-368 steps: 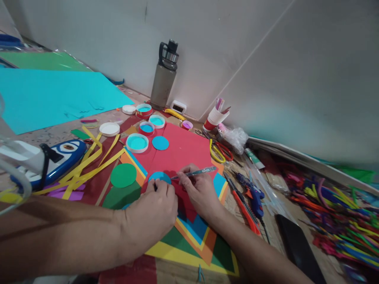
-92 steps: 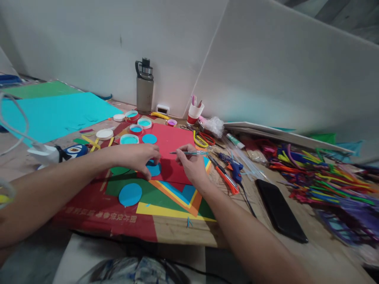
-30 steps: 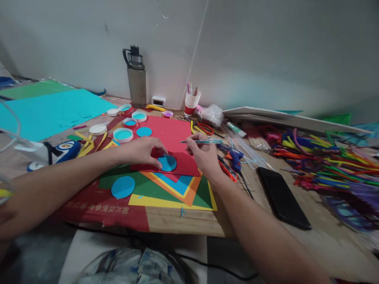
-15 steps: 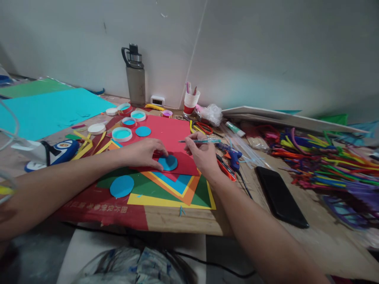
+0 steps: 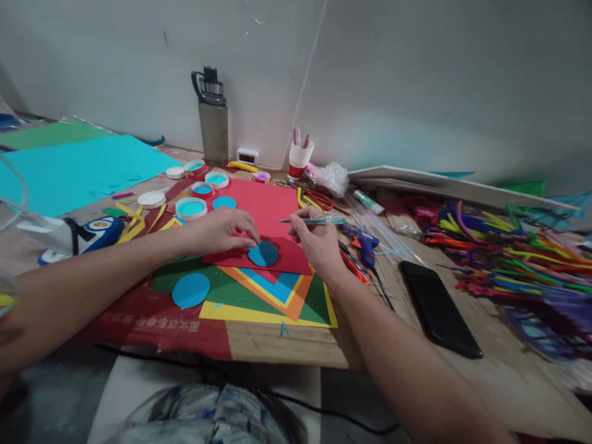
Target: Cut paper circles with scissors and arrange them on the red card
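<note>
A blue paper circle (image 5: 263, 253) lies near the front edge of the red paper (image 5: 268, 213). My left hand (image 5: 231, 229) is just left of that circle, over the red sheet, fingers loosely bent and nothing visible in them. To the right, my right hand (image 5: 317, 237) is closed around a clear blue pen (image 5: 319, 220), held almost level with its tip pointing left. Another blue circle (image 5: 190, 290) rests on the green paper (image 5: 231, 288) at the front left, and a third, the far blue circle (image 5: 224, 202), is partly hidden behind my left hand.
Several tape rolls (image 5: 191, 208) stand behind my left arm. At the back are a bottle (image 5: 213, 123) and a paper cup (image 5: 300, 159) with pens. Rightward lie scissors (image 5: 319, 198), a glue gun (image 5: 367, 245), a black phone (image 5: 439, 308) and pipe cleaners (image 5: 499, 246).
My left hand has lifted slightly and drawn back from the blue circle, leaving more of it showing and covering part of the far circle. My right hand with the pen stays nearly still.
</note>
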Demonstrator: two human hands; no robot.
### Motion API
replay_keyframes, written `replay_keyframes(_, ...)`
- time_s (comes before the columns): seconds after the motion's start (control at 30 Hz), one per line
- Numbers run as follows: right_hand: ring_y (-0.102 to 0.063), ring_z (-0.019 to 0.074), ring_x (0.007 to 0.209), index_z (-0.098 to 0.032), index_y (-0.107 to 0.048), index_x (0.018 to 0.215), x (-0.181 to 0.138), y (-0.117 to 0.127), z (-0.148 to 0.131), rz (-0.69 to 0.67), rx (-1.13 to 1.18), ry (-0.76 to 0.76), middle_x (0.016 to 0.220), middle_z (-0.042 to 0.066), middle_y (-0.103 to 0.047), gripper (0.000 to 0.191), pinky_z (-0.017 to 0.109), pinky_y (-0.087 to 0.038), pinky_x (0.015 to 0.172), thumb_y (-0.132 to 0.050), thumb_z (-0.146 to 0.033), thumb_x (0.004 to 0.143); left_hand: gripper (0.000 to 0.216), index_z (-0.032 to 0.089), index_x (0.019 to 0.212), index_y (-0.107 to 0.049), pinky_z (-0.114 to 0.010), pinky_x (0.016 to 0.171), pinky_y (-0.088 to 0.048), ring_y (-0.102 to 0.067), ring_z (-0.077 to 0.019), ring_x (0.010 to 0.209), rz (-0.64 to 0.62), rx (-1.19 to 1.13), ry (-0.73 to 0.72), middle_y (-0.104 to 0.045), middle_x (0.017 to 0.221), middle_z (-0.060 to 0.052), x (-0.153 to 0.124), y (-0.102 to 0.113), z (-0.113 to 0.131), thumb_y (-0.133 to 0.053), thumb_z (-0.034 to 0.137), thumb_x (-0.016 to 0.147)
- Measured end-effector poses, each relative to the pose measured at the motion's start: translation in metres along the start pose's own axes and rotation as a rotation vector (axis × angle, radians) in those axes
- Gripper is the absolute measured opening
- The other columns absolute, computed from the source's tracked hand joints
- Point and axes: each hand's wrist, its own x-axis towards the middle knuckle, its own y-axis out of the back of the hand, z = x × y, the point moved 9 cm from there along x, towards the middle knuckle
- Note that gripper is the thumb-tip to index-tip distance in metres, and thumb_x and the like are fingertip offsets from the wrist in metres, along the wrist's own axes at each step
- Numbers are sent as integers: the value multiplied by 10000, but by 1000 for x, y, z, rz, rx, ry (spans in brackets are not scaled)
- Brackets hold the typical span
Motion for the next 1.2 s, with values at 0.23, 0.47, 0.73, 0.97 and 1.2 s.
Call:
replay_keyframes(0.23, -544, 115, 547, -209, -565, 799, -1, -1, 2, 11, 1, -17, 606, -27, -590, 201, 239, -429, 540, -596, -403, 841, 171, 241, 955, -775, -277, 903, -472, -651, -193, 993, -53, 6, -133, -711, 1071, -80, 2, -22, 12, -651, 294, 849)
replay_keyframes(0.47, -552, 117, 571, -210, -570, 790, -1, -3, 1, -5, 7, -15, 628, -22, -592, 197, 244, -441, 564, -596, -398, 842, 193, 229, 971, -770, -281, 903, -471, -647, -198, 1000, -72, 80, -138, -705, 1080, -93, 4, -27, 9, -625, 306, 871)
replay_keyframes(0.73, -547, 119, 564, -206, -564, 791, -2, -4, -1, -2, 6, -15, 622, -20, -589, 191, 251, -438, 563, -593, -386, 846, 220, 207, 993, -759, -269, 913, -460, -643, -194, 1012, -96, 111, -109, -695, 1097, -90, 4, -27, 10, -620, 330, 876)
replay_keyframes(0.97, -543, 115, 567, -202, -558, 790, -3, -5, 0, -12, 6, -11, 621, -22, -587, 207, 240, -431, 559, -598, -399, 838, 268, 184, 1024, -745, -250, 858, -471, -645, -179, 967, -115, 149, -109, -678, 1080, -84, 5, -27, 12, -657, 365, 848)
replay_keyframes(1.2, -544, 117, 568, -205, -566, 788, -3, -6, 0, -12, 1, -6, 613, -20, -587, 202, 238, -432, 560, -591, -398, 841, 258, 183, 1017, -748, -268, 855, -478, -651, -191, 969, -110, 174, -105, -684, 1082, -93, 4, -27, 12, -660, 355, 847)
